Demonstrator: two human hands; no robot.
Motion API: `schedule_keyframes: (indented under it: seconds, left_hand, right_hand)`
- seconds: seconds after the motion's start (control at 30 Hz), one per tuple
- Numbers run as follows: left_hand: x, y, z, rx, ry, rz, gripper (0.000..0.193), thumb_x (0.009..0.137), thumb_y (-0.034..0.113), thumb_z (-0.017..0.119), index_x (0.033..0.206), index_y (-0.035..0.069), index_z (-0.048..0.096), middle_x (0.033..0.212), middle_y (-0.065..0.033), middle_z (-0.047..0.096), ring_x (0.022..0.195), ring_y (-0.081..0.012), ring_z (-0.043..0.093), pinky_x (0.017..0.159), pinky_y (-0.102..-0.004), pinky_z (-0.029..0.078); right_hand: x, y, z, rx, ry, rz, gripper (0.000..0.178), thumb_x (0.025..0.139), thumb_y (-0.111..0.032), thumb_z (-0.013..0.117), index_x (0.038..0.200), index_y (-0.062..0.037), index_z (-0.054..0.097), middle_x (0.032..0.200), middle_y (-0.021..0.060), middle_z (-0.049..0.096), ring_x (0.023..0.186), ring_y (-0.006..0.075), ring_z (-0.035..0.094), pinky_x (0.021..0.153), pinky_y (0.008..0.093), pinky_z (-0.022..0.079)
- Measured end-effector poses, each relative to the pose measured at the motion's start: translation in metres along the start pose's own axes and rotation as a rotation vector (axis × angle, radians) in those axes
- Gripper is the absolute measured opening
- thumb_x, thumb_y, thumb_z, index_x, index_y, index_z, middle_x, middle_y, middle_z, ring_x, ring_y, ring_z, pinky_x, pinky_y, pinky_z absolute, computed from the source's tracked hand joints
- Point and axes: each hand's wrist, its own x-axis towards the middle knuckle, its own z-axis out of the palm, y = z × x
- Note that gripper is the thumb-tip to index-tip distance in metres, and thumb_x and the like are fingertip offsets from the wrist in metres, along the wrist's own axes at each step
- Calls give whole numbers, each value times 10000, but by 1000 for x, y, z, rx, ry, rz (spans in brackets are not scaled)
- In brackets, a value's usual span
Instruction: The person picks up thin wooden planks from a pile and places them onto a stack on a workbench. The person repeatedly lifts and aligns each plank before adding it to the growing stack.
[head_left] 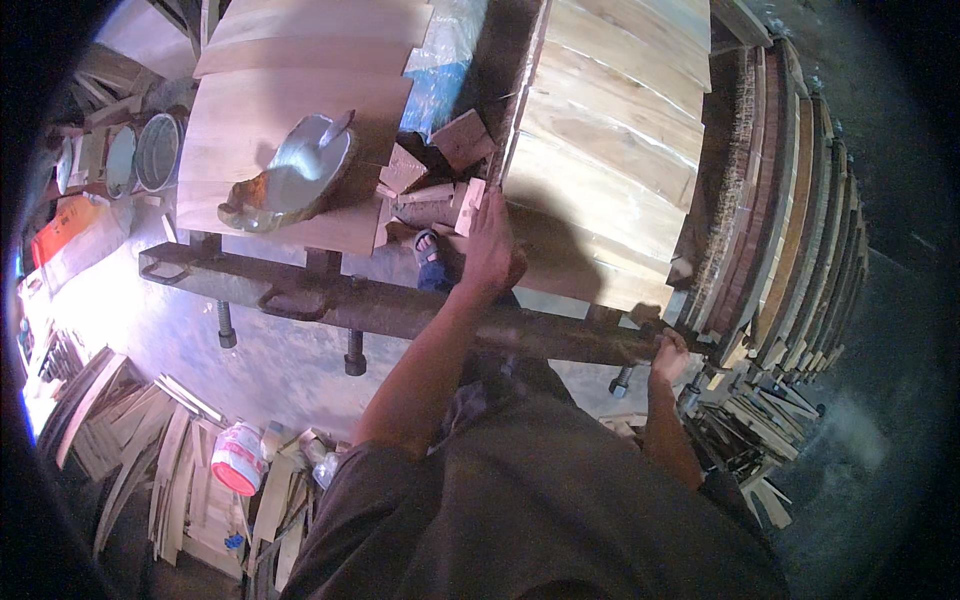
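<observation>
My left hand (491, 245) reaches forward to the left edge of a pale wood panel (610, 140) made of boards joined side by side. Its fingers are stretched out along that edge, next to a small wood block (469, 207). Near the panel's lower right corner, my right hand (669, 358) is closed at the right end of a dark metal clamp bar (400, 312). What lies inside its fingers is partly hidden. The bar crosses in front of my body and carries thick threaded bolts (355, 352).
Left of the gap lies another joined panel (290, 100), with a glue-smeared bowl (305, 175) and a spreader on it. Wood offcuts (462, 140) fill the gap. Clamped panels (770, 200) stand at right. Scrap strips (180, 460) and a white-and-red bucket (238, 458) are at lower left.
</observation>
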Motion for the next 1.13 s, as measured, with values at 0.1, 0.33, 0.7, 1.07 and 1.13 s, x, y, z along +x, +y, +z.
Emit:
schedule_keyframes:
  seconds: [0.1, 0.33, 0.7, 1.07, 1.13]
  left_hand:
    - [2, -14, -5, -313, 29, 64, 833, 720, -12, 496, 1486, -118, 186, 1509, -341, 305, 1429, -402, 318, 1198, -449, 217]
    - [-37, -60, -44, -940, -241, -409, 778, 931, 62, 518, 1572, -24, 87, 1574, -181, 355, 1404, -254, 392, 1119, -331, 337]
    - [-54, -51, -24, -939, -149, -287, 723, 914, 62, 529, 1546, -45, 193, 1497, -170, 471, 1389, -290, 423, 1128, -329, 328]
    - [-37, -18, -44, -371, -254, -115, 754, 862, 238, 666, 1508, 46, 326, 1428, -255, 467, 1340, -397, 429, 1115, -409, 327]
    - [-28, -26, -37, -531, -260, -76, 774, 892, 278, 661, 1537, 66, 291, 1501, -236, 393, 1410, -373, 346, 1169, -395, 242]
  right_hand:
    - [8, 3, -4, -109, -44, -17, 119, 862, -31, 612, 903, -18, 723, 753, 25, 652, 622, 125, 564, 565, 287, 449]
    - [12, 16, -5, -9, -34, 114, 146, 822, -49, 652, 941, -5, 724, 810, 72, 680, 678, 174, 629, 602, 295, 481]
    - [39, 81, -29, -185, -91, 19, 274, 877, -198, 526, 962, 23, 665, 1047, 113, 657, 1013, 219, 607, 901, 389, 464]
    - [18, 57, -7, 39, 17, 25, 140, 845, -67, 665, 961, -11, 719, 926, 71, 690, 801, 179, 624, 755, 338, 509]
    - [21, 69, -5, 359, -48, 40, 139, 844, -101, 717, 969, -41, 725, 961, 52, 680, 730, 110, 585, 664, 267, 486]
